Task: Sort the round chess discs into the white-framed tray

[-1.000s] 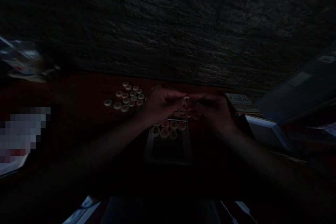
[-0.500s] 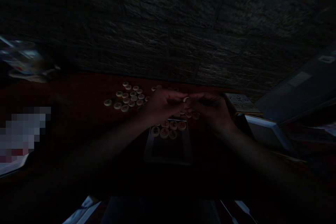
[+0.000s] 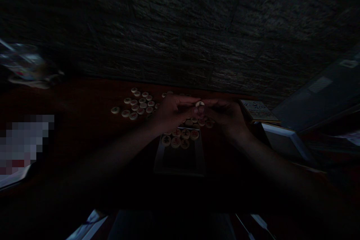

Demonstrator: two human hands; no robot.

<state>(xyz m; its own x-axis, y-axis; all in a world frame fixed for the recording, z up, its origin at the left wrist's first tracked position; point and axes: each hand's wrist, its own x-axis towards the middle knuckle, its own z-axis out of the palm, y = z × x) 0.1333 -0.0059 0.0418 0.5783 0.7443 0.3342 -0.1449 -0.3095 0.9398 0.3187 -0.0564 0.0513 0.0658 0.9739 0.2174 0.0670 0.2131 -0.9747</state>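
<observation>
Between the fingertips of both hands is a round Chinese chess piece [image 3: 200, 104], its dark character facing me. My left hand [image 3: 176, 109] pinches it from the left with thumb and fingers. From the right, my right hand [image 3: 222, 112] grips the same piece. Below the hands lies a shallow box [image 3: 180, 174] holding several more pieces [image 3: 176, 142] with red or dark characters, set in rows at its far end. Loose pieces [image 3: 141, 111] are scattered on the table left of my hands, and others lie partly hidden beneath and behind them.
The dark table [image 3: 84, 101] meets a rough stone wall [image 3: 180, 37]. At the far left stands a clear cup [image 3: 26, 63] with a straw. A lettered box [image 3: 258, 110] and an open lid or tray [image 3: 287, 142] lie on the right. A pixelated panel [image 3: 22, 142] shows at left.
The held piece has been tilted, so that its marked face now shows toward me. Both hands stay in nearly the same place; the pieces in the box have not moved.
</observation>
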